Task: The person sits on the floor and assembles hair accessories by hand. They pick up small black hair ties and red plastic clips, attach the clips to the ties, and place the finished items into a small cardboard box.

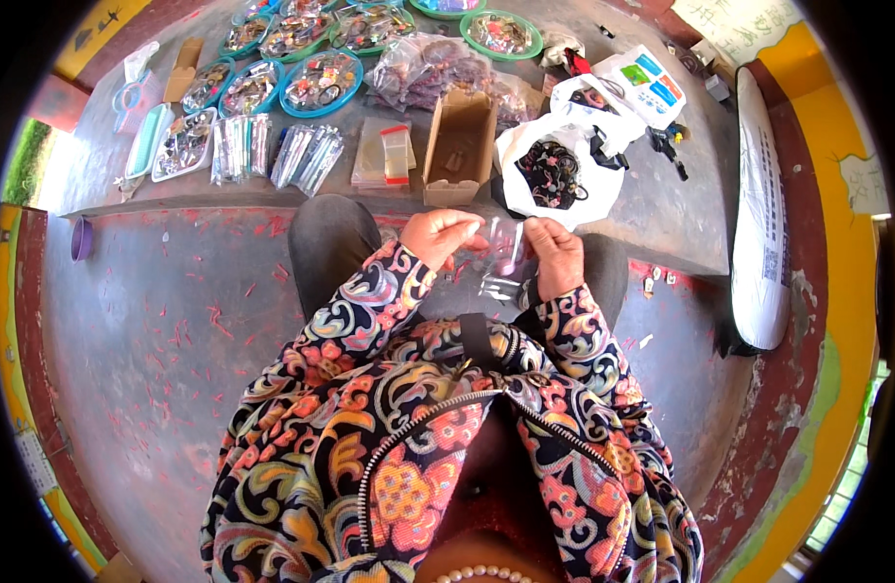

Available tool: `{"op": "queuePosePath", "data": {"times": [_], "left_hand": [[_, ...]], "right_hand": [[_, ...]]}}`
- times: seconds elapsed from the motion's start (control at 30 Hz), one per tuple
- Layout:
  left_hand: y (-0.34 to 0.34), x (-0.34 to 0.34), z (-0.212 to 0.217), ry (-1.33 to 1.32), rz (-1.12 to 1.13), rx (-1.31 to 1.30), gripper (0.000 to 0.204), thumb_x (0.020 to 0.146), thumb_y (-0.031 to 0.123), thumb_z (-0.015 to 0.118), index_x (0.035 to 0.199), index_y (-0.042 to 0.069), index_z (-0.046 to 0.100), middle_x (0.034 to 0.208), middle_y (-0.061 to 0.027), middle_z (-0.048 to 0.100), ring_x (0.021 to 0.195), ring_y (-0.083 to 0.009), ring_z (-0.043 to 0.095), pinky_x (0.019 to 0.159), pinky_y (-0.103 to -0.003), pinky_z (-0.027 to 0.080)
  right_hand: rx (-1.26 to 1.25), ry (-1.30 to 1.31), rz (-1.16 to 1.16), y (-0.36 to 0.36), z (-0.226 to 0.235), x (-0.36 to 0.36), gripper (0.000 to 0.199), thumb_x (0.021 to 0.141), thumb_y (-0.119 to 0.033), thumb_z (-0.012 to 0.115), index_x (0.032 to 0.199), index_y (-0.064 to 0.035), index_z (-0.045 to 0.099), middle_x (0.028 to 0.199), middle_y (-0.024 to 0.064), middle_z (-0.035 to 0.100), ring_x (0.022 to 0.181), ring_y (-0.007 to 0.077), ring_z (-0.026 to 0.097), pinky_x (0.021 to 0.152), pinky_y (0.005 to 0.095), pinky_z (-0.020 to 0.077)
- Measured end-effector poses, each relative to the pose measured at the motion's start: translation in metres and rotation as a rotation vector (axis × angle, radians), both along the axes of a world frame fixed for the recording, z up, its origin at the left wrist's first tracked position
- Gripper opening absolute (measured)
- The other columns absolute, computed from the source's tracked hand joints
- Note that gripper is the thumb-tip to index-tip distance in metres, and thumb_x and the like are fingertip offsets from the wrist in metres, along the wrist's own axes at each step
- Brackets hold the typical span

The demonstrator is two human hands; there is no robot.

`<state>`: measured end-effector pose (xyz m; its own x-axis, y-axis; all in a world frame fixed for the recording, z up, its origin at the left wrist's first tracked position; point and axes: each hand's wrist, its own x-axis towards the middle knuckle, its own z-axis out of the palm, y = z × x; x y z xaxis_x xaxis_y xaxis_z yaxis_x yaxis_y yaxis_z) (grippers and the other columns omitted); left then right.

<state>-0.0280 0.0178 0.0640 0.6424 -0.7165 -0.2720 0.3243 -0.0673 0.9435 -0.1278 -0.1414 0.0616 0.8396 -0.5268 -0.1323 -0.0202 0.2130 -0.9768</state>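
Observation:
Between my two hands, above my lap, stretches a small clear plastic bag [504,255] with a faint pinkish thing showing through it. My left hand [440,238] pinches one edge of the bag between thumb and fingers. The opposite edge is gripped by my right hand [556,255], thumb and fingertips pressed together. Just beyond my hands stands an open brown cardboard box [458,146] with little inside. A white plastic bag [511,160] full of dark hair ties [552,175] sits to its right. Flat clear bags with red strips [381,155] lie left of the box.
Bundles of wrapped slim items [307,157] and a white basket [184,146] of small accessories lie at the left on the raised ledge. Blue and green baskets [321,84] of trinkets stand farther back. A long white sack [761,214] leans at the right. Red scraps litter the floor [175,360].

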Motion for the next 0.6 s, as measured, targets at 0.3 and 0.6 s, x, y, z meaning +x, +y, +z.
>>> {"op": "queuePosePath", "data": {"times": [0.3,0.6], "left_hand": [[-0.002,-0.013,0.006,0.044,-0.080,0.095,0.031,0.077,0.031,0.059,0.092,0.003,0.059,0.068,-0.0009,0.055,0.046,-0.0057,0.046,0.039,-0.019,0.040],[0.001,-0.007,-0.026,0.060,-0.010,0.034,0.021,0.082,0.020,0.052,0.088,0.000,0.056,0.076,-0.0050,0.059,0.046,-0.0058,0.049,0.037,-0.018,0.040]], "right_hand": [[0.284,0.021,-0.163,-0.003,0.000,0.001,0.012,0.079,-0.014,0.056,0.079,-0.0024,0.058,0.061,0.0025,0.055,0.051,0.0116,0.053,0.047,0.0235,0.0450],[0.342,0.028,-0.096,-0.001,-0.005,0.001,0.011,0.079,-0.012,0.056,0.079,-0.0015,0.057,0.063,0.0038,0.055,0.056,0.0135,0.054,0.054,0.0260,0.0469]]}}
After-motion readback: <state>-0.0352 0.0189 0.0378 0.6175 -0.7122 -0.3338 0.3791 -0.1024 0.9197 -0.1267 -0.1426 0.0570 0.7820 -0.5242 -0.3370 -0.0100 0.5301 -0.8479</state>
